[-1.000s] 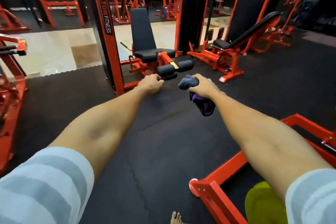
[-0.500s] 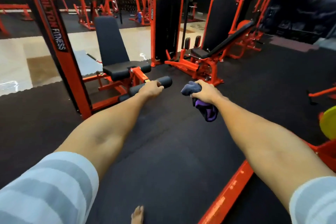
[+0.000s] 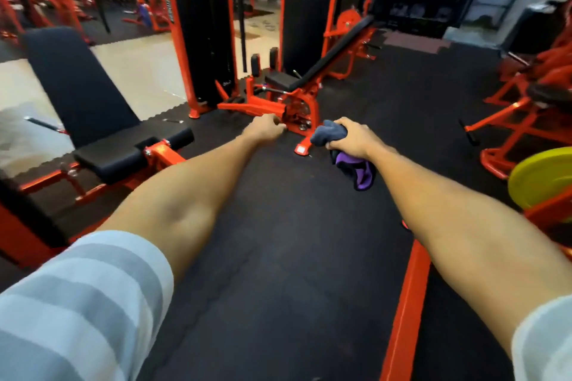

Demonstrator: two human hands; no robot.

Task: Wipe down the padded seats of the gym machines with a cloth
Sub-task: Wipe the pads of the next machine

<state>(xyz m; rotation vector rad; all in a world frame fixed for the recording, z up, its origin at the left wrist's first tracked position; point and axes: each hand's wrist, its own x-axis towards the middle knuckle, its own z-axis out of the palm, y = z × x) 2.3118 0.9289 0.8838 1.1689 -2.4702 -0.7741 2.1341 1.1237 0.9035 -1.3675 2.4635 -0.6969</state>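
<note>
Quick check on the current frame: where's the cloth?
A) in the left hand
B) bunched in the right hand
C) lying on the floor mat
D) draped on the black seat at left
B: the right hand grips the bunched grey and purple cloth, while the left hand is curled in a fist and holds nothing.

A bunched cloth of dark grey and purple fabric (image 3: 330, 134) sits at two o'clock from centre, gripped in the right hand (image 3: 356, 139), its purple end hanging below. A black padded seat (image 3: 108, 155) with a tilted backrest lies at nine o'clock, and a smaller black seat (image 3: 280, 80) at twelve.
</note>
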